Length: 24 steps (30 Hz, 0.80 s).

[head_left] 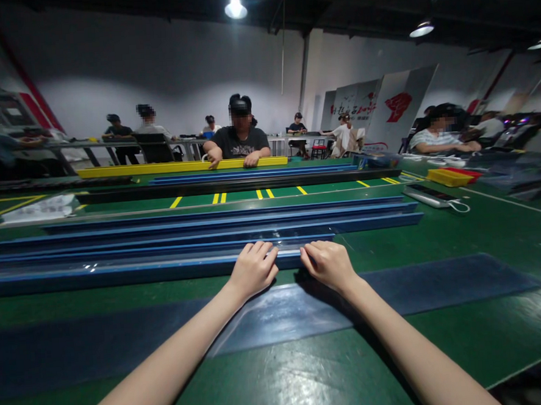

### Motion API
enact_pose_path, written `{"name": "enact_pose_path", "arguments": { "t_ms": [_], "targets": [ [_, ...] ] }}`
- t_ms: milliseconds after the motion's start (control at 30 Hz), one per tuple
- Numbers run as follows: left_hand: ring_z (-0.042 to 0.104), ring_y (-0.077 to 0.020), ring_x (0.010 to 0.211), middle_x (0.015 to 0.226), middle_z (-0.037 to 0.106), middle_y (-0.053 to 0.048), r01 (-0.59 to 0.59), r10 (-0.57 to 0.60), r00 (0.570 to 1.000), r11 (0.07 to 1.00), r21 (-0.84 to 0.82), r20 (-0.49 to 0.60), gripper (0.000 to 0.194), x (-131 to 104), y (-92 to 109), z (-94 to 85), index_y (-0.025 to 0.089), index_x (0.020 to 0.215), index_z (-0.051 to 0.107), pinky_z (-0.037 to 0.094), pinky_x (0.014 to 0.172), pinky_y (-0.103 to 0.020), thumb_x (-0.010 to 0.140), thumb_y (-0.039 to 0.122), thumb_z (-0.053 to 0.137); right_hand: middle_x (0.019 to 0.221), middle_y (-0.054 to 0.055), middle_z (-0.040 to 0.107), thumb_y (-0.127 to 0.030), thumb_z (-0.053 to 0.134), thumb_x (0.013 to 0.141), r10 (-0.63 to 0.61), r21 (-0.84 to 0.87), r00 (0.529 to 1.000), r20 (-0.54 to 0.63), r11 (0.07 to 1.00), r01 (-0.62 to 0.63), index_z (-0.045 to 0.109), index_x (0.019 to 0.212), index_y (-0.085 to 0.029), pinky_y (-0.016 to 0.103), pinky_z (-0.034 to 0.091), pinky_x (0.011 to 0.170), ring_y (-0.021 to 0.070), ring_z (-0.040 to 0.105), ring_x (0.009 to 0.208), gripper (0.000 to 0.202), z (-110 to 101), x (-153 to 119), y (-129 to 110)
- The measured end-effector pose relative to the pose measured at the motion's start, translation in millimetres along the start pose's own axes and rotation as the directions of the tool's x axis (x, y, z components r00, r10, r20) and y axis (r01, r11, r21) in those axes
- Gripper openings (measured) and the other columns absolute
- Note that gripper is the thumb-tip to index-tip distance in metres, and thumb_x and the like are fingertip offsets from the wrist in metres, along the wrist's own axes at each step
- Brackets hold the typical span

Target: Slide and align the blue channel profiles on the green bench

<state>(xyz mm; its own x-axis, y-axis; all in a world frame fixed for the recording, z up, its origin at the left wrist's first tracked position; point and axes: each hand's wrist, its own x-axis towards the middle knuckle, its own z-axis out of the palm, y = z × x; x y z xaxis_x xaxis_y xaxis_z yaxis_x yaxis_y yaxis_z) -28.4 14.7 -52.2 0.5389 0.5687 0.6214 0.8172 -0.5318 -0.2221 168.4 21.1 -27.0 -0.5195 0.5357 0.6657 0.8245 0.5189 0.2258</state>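
Observation:
On the green table [300, 384] lie several long blue channel strips. My left hand [255, 267] has its fingers curled over the nearest blue channel [165, 272], gripping its edge. Close to that channel's right end, my right hand [329, 263] is closed too, with fingertips at the same channel; what lies between them is too small to make out. Below both wrists a wide, flat, dark blue translucent sheet [454, 283] stretches across the table, glossy in the middle.
Further back are more blue channels [230, 218], a black strip [242, 184] and a yellow channel [181, 167] touched by a person opposite. A white device [430, 196] with a cord and a yellow tray [447, 177] sit at the right. A white packet [42, 208] lies left.

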Motion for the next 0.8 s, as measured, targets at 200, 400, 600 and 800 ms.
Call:
{"name": "enact_pose_path", "arguments": {
  "t_ms": [200,400,600,800],
  "targets": [
    [0.052,-0.0221,0.088,0.096,0.060,-0.009,-0.005,0.005,1.000,1.000,0.005,-0.006,0.025,-1,-1,-0.1,0.014,0.097,0.057,0.038,0.073,-0.033,0.077,0.019,0.043,0.048,0.001,0.060,-0.027,0.037,0.084,0.159,-0.125,0.986,-0.056,0.978,-0.164,0.054,0.048,-0.018,0.024,0.019,0.049,0.0088,0.045,0.041,0.041,1,-2,25],
    [0.052,-0.0220,0.087,0.095,0.060,-0.009,-0.008,0.008,1.000,1.000,0.012,-0.011,0.025,0,0,0.4,0.014,0.097,0.057,0.039,0.072,-0.033,0.077,0.020,0.043,0.045,0.001,0.059,-0.027,0.039,0.082,0.125,-0.159,0.989,-0.085,0.978,-0.137,0.053,0.045,-0.018,0.025,0.020,0.049,0.0094,0.045,0.040,0.041,1,-4,30],
    [0.052,-0.0220,0.089,0.096,0.060,-0.009,-0.004,0.004,1.000,1.000,0.019,-0.001,0.025,0,0,-0.3,0.014,0.097,0.057,0.039,0.073,-0.033,0.077,0.021,0.043,0.047,0.001,0.057,-0.025,0.038,0.083,0.049,-0.034,0.996,-0.077,0.998,-0.051,0.053,0.049,-0.017,0.025,0.024,0.053,0.0094,0.047,0.044,0.039,-2,-1,8],
    [0.052,-0.0218,0.089,0.096,0.060,-0.009,0.002,-0.002,1.000,1.000,0.009,0.006,0.024,1,0,-0.6,0.014,0.096,0.057,0.038,0.074,-0.033,0.077,0.021,0.044,0.049,0.000,0.057,-0.024,0.038,0.083,-0.065,0.027,0.996,-0.057,0.997,0.067,0.055,0.052,-0.018,0.024,0.025,0.055,0.0093,0.049,0.048,0.036,-5,1,0]
  ]
}}
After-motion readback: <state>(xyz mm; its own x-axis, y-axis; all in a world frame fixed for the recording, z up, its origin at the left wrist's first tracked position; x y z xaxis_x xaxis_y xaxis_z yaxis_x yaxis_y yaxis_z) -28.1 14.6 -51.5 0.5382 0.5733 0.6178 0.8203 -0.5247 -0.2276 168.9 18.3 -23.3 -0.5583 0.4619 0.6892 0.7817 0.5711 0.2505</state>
